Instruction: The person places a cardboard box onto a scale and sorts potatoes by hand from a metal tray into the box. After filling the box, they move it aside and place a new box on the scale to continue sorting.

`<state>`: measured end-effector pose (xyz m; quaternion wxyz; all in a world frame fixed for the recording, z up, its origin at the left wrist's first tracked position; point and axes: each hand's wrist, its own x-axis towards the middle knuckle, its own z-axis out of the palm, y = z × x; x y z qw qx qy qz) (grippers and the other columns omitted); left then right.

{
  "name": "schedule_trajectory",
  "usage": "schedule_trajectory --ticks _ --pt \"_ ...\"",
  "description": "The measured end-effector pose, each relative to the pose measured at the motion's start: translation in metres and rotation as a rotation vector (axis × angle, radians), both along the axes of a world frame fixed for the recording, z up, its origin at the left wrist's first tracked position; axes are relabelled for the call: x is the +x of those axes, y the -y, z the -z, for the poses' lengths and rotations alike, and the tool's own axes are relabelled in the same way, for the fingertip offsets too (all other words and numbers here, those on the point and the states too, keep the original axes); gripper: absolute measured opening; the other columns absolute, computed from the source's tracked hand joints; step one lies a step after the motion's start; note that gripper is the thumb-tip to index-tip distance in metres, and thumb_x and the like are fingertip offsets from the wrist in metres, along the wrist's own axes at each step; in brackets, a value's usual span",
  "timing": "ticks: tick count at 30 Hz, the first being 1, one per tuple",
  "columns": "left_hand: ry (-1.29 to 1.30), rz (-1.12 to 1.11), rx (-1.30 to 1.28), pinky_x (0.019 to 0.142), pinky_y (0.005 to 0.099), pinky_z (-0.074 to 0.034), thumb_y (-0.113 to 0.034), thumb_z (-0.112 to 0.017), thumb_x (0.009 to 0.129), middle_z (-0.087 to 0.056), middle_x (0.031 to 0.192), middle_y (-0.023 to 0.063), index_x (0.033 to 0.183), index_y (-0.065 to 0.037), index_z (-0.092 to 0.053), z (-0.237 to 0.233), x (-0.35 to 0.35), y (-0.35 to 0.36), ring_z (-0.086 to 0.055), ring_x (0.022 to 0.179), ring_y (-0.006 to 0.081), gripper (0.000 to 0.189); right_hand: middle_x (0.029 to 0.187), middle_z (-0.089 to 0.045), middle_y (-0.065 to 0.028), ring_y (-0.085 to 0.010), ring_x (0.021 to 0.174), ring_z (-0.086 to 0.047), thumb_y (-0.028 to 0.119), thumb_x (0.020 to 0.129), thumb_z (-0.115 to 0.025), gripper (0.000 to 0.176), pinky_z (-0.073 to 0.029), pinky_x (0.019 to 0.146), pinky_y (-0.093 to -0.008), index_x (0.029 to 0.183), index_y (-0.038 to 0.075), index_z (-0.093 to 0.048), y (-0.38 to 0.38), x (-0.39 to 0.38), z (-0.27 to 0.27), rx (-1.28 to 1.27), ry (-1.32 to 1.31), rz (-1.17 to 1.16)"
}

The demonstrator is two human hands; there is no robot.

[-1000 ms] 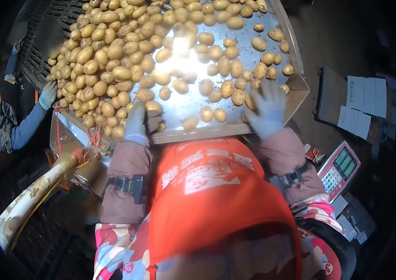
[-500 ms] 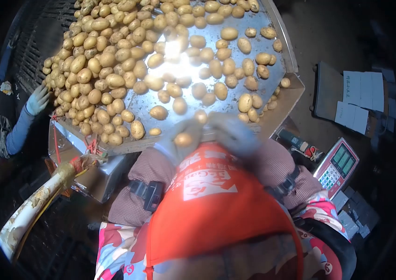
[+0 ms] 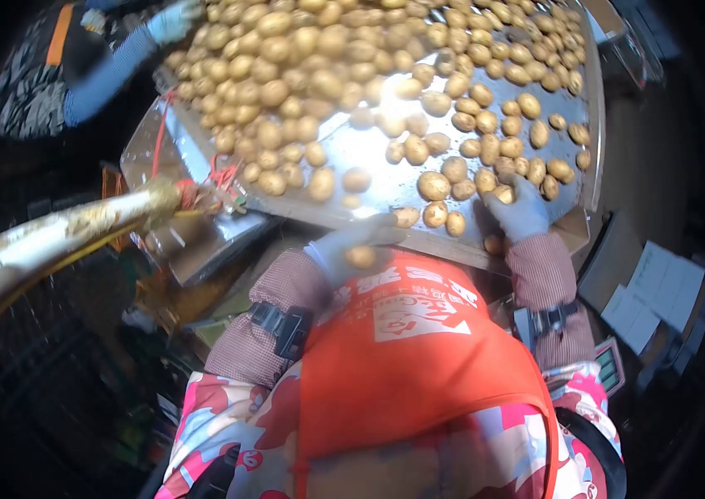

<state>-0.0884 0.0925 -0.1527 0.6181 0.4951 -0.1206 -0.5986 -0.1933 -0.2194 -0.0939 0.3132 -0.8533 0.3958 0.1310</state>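
Note:
My left hand (image 3: 344, 256), in a pale glove and smeared by motion, is at the near rim of the metal sorting tray (image 3: 344, 158) with a potato (image 3: 361, 257) in its fingers. Farther right, my gloved right hand (image 3: 525, 214) reaches over the rim, its fingers curled round another potato (image 3: 503, 194). Several loose potatoes (image 3: 434, 186) lie just left of that hand. A large heap of potatoes (image 3: 278, 75) covers the tray's far left.
At the upper left, another person's gloved hand (image 3: 175, 21) touches the heap's edge. A wrapped white pole (image 3: 70, 223) juts in from the left, beside red string (image 3: 221, 176). Papers (image 3: 660, 283) and a partly hidden scale (image 3: 610, 366) are at right.
The view has shifted, so the tray appears farther right. My right hand has moved away from my left, out to the right over the potatoes. The left still has its potato.

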Motion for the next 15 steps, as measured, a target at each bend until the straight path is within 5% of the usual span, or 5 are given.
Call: schedule_trajectory --ticks 2,5,11,14,15 --pt "0.457 0.018 -0.032 0.085 0.0281 -0.053 -0.025 -0.059 0.102 -0.062 0.124 0.0107 0.142 -0.008 -0.051 -0.019 -0.012 -0.011 -0.062 0.098 0.019 0.045 0.122 -0.066 -0.0149 -0.0243 0.115 -0.063 0.038 0.088 -0.074 0.059 -0.05 0.1 -0.0383 0.134 0.003 -0.061 -0.034 0.004 -0.001 0.313 0.122 -0.042" --pt "0.28 -0.189 0.049 0.085 0.0286 -0.054 -0.024 -0.064 0.1 -0.063 0.121 0.01 0.141 -0.008 -0.053 -0.038 -0.01 -0.017 -0.064 0.102 0.0198 0.046 0.118 -0.066 -0.0118 -0.0183 0.113 -0.06 0.032 0.1 -0.062 0.051 -0.05 0.098 -0.0342 0.139 0.0 -0.055 -0.085 0.033 -0.008 0.758 0.39 -0.484" --pt "0.29 -0.509 -0.042 0.076 0.0281 -0.057 -0.018 -0.06 0.101 -0.066 0.119 0.0115 0.142 -0.008 -0.05 -0.044 0.002 -0.139 -0.066 0.103 0.0185 0.043 0.104 -0.072 -0.0131 -0.0269 0.104 -0.067 0.017 0.094 -0.064 0.031 -0.052 0.094 -0.0372 0.123 0.007 -0.067 -0.092 0.053 0.05 0.249 0.28 -0.946" --pt "-0.573 -1.02 -0.402 0.077 0.0316 -0.062 -0.025 -0.06 0.102 -0.068 0.118 0.0145 0.14 -0.006 -0.052 -0.051 0.037 -0.232 -0.068 0.104 0.0231 0.044 0.101 -0.07 -0.0153 -0.0342 0.097 -0.068 0.013 0.089 -0.065 0.026 -0.053 0.085 -0.0446 0.115 0.011 -0.07 -0.121 0.079 0.018 0.127 0.498 -0.844" --pt "-0.541 -1.451 -0.039 0.084 0.0364 -0.062 -0.028 -0.061 0.101 -0.068 0.117 0.0144 0.135 -0.003 -0.054 -0.06 0.059 -0.236 -0.068 0.106 0.0246 0.042 0.101 -0.07 -0.0152 -0.0349 0.096 -0.068 0.012 0.089 -0.064 0.028 -0.053 0.083 -0.046 0.116 0.012 -0.069 -0.135 0.091 0.012 0.07 0.658 -0.87"
